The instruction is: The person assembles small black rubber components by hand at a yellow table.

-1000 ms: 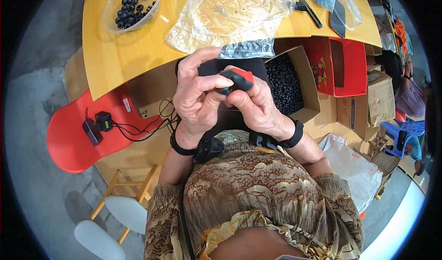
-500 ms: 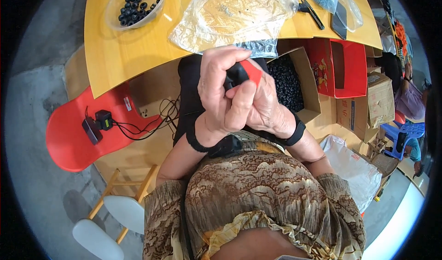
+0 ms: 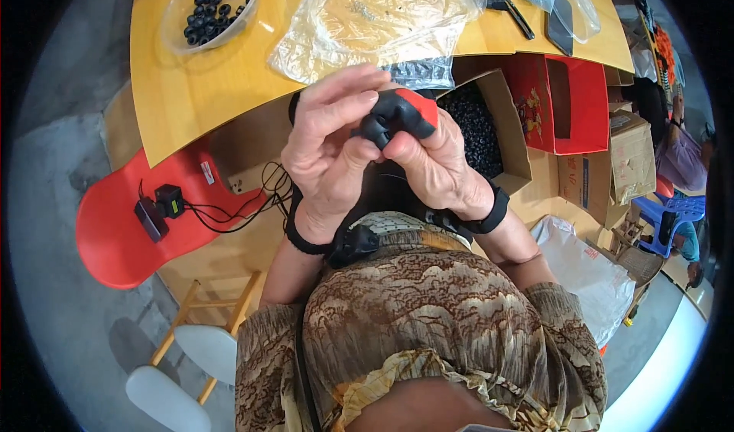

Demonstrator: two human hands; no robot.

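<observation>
Above my lap, in front of the table edge, I hold a small black-and-red moulded piece [image 3: 404,116] with both hands. Its black side has rounded bumps and hollows, and a red patch covers the upper right; I cannot make out its kind. My right hand [image 3: 437,160] wraps round the red end, with the thumb pressed below the black part. At the other end, my left hand [image 3: 329,138] pinches the black part between thumb and forefinger, its other fingers loosely bent. A clear plastic bag [image 3: 321,50] lies on the table just beyond my hands.
A clear round bowl [image 3: 170,28] of black rings stands on the yellow table [image 3: 176,99]. Calipers [image 3: 520,21] and a phone [image 3: 560,25] lie at the right. Below are a carton [image 3: 516,138] of small black parts and a red box [image 3: 527,88]. A red chair [image 3: 107,237] bears cabled devices.
My left hand has shifted left and its fingers have loosened from round the piece. The piece has turned, so more of its black side shows.
</observation>
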